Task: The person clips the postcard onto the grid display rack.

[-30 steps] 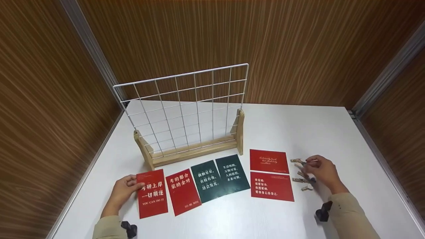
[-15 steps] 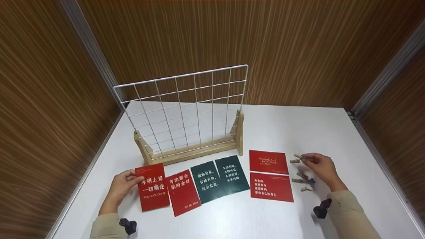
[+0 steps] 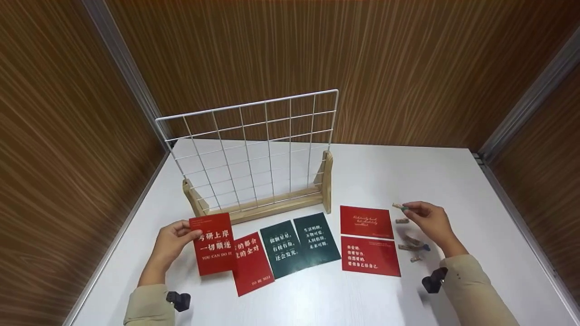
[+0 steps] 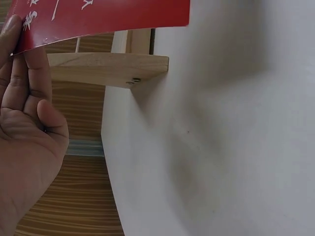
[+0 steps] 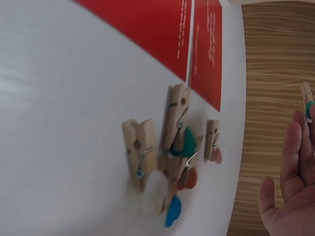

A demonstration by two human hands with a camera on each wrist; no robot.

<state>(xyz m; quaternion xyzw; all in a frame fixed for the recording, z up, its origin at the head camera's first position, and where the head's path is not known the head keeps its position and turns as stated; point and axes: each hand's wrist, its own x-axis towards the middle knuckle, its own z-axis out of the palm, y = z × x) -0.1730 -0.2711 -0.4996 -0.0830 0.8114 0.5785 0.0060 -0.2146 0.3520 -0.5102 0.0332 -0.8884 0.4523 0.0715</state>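
My left hand pinches the left edge of a red card with white lettering, thumb in front. That card is raised off the table, tilted, and overlaps a second red card. In the left wrist view the card hangs before a wooden foot of the rack. At the right, my right hand pinches a small wooden clothespin with a green decoration, held above the table. Several more clothespins lie beneath that hand, with white, blue, green, orange and pink decorations.
A white wire grid stands in a wooden base behind the cards. Two dark green cards lie in the middle. Two red cards lie near the clothespins. Wood-grain panels surround the white table.
My left hand has lifted the red card off the table, moving it up and slightly right. My right hand has raised the green-decorated clothespin from the pile and shifted left and away.
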